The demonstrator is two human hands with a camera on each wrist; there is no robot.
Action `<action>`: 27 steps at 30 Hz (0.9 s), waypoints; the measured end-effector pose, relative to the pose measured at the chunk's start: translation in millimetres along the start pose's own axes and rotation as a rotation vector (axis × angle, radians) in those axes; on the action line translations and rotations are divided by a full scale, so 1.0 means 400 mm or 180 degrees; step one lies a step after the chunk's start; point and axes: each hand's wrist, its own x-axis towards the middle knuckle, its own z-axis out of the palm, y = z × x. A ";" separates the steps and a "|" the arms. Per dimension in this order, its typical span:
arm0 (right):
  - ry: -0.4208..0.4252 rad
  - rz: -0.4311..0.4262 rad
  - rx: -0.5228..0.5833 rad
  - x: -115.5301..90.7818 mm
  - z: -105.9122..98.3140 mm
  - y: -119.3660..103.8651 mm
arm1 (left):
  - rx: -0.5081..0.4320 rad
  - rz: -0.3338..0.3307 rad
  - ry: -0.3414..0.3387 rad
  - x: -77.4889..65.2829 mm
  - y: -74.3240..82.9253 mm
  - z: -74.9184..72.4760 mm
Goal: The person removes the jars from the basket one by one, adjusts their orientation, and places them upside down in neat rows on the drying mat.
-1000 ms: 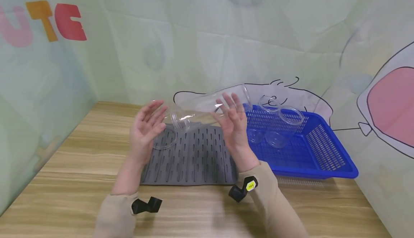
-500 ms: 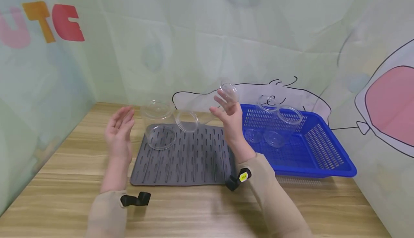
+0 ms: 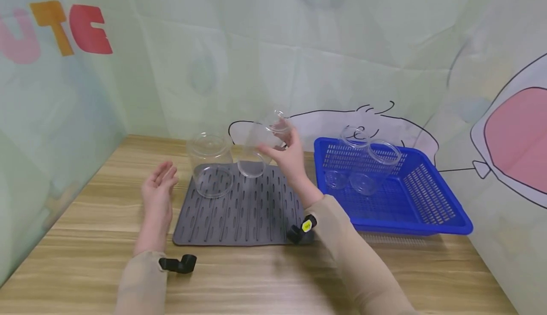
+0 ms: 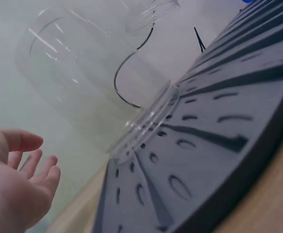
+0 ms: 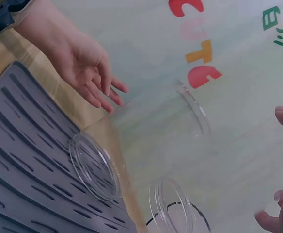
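A clear jar (image 3: 210, 165) stands upside down on the back left of a grey ridged drying mat (image 3: 256, 210). My right hand (image 3: 290, 158) grips a narrower clear jar (image 3: 258, 146) near its base. That jar is tilted, its mouth pointing down over the mat's rear edge. In the right wrist view, the rim of the held jar (image 5: 170, 206) shows to the left of my right fingertips (image 5: 279, 199). My left hand (image 3: 158, 186) hovers left of the standing jar, fingers loosely bent and apart from it. The left wrist view shows nothing in this hand (image 4: 20, 179).
A blue plastic basket (image 3: 444, 201) stands at the right, with two clear jars (image 3: 363, 163) upright in it. Everything is on a wood-grain table (image 3: 239, 277). A printed cloth (image 3: 265, 44) hangs close behind and at the sides.
My left hand has let go of the narrower jar and drawn back left. My right hand has carried that jar leftward, turning it from nearly level to mouth down.
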 end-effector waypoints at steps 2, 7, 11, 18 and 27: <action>-0.0019 -0.0033 -0.0120 -0.001 0.010 0.008 | 0.0222 -0.0052 -0.0033 0.005 -0.007 -0.007; -0.0118 -0.0031 -0.0329 -0.006 0.032 0.028 | 0.0693 -0.0129 -0.0201 0.013 -0.024 -0.022; -0.0162 0.0066 -0.0458 -0.011 0.046 0.043 | 0.0950 -0.0208 -0.0373 0.018 -0.037 -0.030; -0.0132 0.0295 -0.0542 -0.014 0.060 0.069 | 0.1179 -0.0338 -0.0666 0.019 -0.051 -0.035; -0.0138 0.0457 -0.0697 -0.022 0.069 0.091 | 0.1296 -0.0488 -0.0781 0.014 -0.057 -0.034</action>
